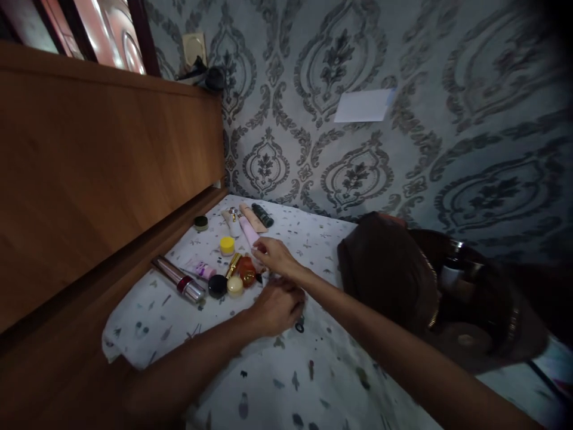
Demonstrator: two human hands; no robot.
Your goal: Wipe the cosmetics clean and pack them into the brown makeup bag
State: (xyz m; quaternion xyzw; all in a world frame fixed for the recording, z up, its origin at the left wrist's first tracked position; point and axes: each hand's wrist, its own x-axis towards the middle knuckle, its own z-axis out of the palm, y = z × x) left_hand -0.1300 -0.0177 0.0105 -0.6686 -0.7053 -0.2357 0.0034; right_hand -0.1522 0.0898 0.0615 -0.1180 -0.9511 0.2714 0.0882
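Note:
My right hand (276, 257) reaches over the patterned cloth, its fingertips at the lower end of a pink tube (248, 232); it looks closed, with the contact unclear. Just below and crossing near its wrist, my left hand (278, 307) is curled on the cloth, and whatever it may hold is hidden. Left of the hands lie an orange bottle (246, 270), a gold tube (233, 265), a cream-coloured jar (235, 286), a black round lid (217, 286) and a yellow-lidded jar (227, 246). A peach tube (252, 217) and a dark green tube (262, 215) lie near the wall.
An open brown bag (389, 275) with bottles inside stands at the right. A silver-and-red cylinder (181, 279) and a purple-and-white tube (200, 267) lie at the left, with a dark-lidded jar (201, 223) behind. Wooden furniture (107, 143) borders the cloth (147, 322).

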